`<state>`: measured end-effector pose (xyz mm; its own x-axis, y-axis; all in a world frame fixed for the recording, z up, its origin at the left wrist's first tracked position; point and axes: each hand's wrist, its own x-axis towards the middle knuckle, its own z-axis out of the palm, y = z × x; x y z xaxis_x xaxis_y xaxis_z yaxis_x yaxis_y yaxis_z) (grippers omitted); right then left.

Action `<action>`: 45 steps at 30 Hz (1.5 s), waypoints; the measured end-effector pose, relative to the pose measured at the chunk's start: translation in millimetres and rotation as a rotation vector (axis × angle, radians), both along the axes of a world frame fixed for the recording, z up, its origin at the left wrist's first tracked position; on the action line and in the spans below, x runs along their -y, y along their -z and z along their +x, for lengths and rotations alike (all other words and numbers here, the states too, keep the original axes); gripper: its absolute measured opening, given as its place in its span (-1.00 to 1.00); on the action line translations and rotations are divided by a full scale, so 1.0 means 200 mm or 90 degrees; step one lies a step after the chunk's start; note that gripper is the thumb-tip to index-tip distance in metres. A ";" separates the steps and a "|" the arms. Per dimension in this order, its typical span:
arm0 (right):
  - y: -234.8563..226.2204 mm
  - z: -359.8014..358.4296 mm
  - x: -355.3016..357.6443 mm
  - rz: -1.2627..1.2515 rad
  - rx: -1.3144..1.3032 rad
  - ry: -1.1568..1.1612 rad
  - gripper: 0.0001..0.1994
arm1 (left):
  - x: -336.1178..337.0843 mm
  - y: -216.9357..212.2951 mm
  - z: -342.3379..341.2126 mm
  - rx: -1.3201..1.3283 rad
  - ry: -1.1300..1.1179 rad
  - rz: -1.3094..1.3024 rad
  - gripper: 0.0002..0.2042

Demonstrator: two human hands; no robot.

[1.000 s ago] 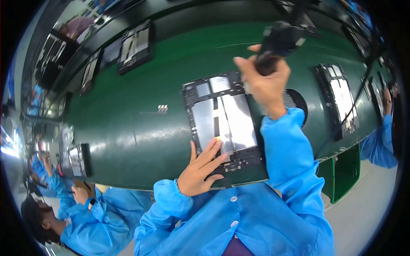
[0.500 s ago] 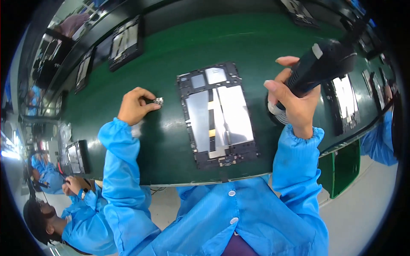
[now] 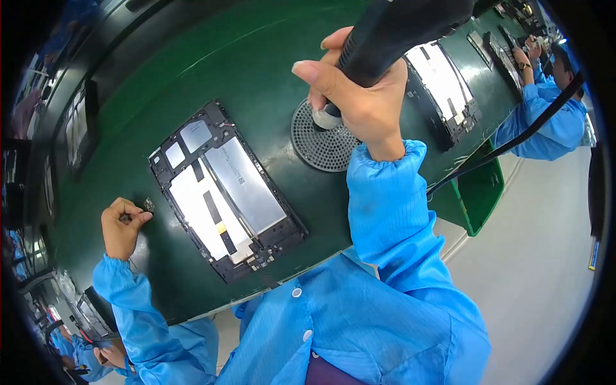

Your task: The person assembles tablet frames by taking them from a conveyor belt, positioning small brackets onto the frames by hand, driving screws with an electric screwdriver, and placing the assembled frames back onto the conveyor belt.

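My left hand is at the left of the green table, thumb and fingertips pinched on a small circuit board. To its right lies an opened tablet, tilted, with silver battery panels, black strips and a dark frame showing. My right hand is wrapped round a thick black electric screwdriver, thumb and forefinger along its grip. The tool's pale-wrapped lower end is over a round grey plate full of small holes; its tip is hidden.
Another opened tablet lies right of my right hand, and one stands at the far left. A black cable crosses at the right. Beneath the table edge is a green bin. A co-worker in blue sits at right.
The view has swung to the right, so the tablet appears turned and further left. The perforated plate now shows below the screwdriver. Both hands keep their holds.
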<state>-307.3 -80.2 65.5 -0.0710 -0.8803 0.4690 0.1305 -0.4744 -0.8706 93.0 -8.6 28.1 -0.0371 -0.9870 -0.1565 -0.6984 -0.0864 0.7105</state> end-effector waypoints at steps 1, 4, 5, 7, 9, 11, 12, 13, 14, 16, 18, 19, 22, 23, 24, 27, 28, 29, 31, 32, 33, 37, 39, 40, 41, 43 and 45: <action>0.00 0.00 0.00 0.000 0.001 0.003 -0.70 | -0.01 0.00 -0.02 0.015 -0.014 -0.024 -0.84; 0.01 0.00 0.00 0.003 0.017 0.021 -0.69 | -0.05 -0.02 -0.10 0.041 -0.061 -0.026 -0.83; 0.01 -0.01 0.00 0.003 0.017 0.029 -0.69 | -0.07 -0.05 -0.16 0.072 -0.023 -0.162 -0.83; 0.01 -0.02 0.00 0.000 0.015 0.040 -0.69 | -0.14 -0.04 -0.23 0.063 -0.044 -0.284 -0.84; 0.00 -0.02 -0.01 -0.015 0.012 0.048 -0.68 | -0.17 0.02 -0.35 -0.006 -0.059 -0.351 -0.85; 0.00 -0.04 -0.01 -0.015 0.022 0.060 -0.68 | -0.19 0.06 -0.48 -0.108 -0.065 -0.419 -0.85; 0.00 -0.04 0.00 -0.015 0.036 0.076 -0.69 | -0.19 0.08 -0.53 -0.146 -0.059 -0.420 -0.84; 0.00 -0.05 0.00 -0.023 0.032 0.086 -0.67 | -0.20 0.12 -0.55 -0.176 -0.050 -0.421 -0.84; 0.00 -0.04 0.00 -0.024 0.028 0.080 -0.67 | -0.19 0.12 -0.60 -0.196 -0.051 -0.423 -0.84; 0.00 -0.03 0.00 -0.034 0.032 0.094 -0.66 | -0.16 0.15 -0.65 -0.194 -0.046 -0.436 -0.84; 0.01 -0.04 0.01 -0.034 0.042 0.091 -0.65 | -0.13 0.15 -0.73 -0.199 -0.043 -0.433 -0.84; 0.01 -0.04 0.02 -0.032 0.057 0.088 -0.64 | -0.13 0.15 -0.76 -0.196 -0.038 -0.430 -0.84; 0.00 -0.03 0.06 -0.014 0.045 0.077 -0.63 | -0.11 0.12 -0.83 -0.134 -0.022 -0.419 -0.84; 0.00 -0.02 0.07 -0.005 0.038 0.073 -0.63 | -0.12 0.13 -0.84 -0.156 -0.030 -0.421 -0.86; 0.00 -0.02 0.08 -0.006 0.038 0.075 -0.63 | -0.12 0.13 -0.85 -0.157 -0.029 -0.422 -0.86; 0.02 0.00 0.10 -0.006 0.022 0.067 -0.64 | -0.13 0.12 -0.85 -0.131 -0.023 -0.425 -0.88; 0.02 0.00 0.10 -0.007 0.022 0.068 -0.64 | -0.13 0.13 -0.84 -0.132 -0.023 -0.426 -0.88; 0.02 0.00 0.10 -0.011 0.005 0.070 -0.64 | -0.13 0.14 -0.83 -0.180 -0.041 -0.391 -0.88; 0.02 0.00 0.10 -0.016 -0.010 0.073 -0.64 | -0.15 0.15 -0.82 -0.227 -0.058 -0.357 -0.87; 0.02 0.00 0.10 -0.010 -0.011 0.076 -0.64 | -0.16 0.15 -0.81 -0.319 -0.105 -0.315 -0.86; 0.02 0.01 0.10 -0.003 -0.012 0.079 -0.65 | -0.16 0.15 -0.81 -0.410 -0.152 -0.271 -0.86; 0.03 0.00 0.11 0.006 -0.011 0.081 -0.67 | -0.15 0.17 -0.75 -0.440 -0.126 -0.290 -0.83; 0.04 0.00 0.11 0.022 0.006 0.073 -0.68 | -0.14 0.15 -0.73 -0.429 -0.145 -0.309 -0.84; 0.04 0.00 0.11 0.021 0.007 0.076 -0.68 | -0.13 0.14 -0.72 -0.429 -0.142 -0.309 -0.84; 0.05 0.00 0.11 0.018 -0.002 0.074 -0.68 | -0.12 0.13 -0.71 -0.381 -0.155 -0.343 -0.84; 0.06 0.01 0.11 0.015 -0.005 0.067 -0.69 | -0.12 0.13 -0.66 -0.321 -0.189 -0.381 -0.87; 0.06 0.03 0.11 0.022 0.006 0.055 -0.70 | -0.14 0.12 -0.63 -0.340 -0.257 -0.335 -0.87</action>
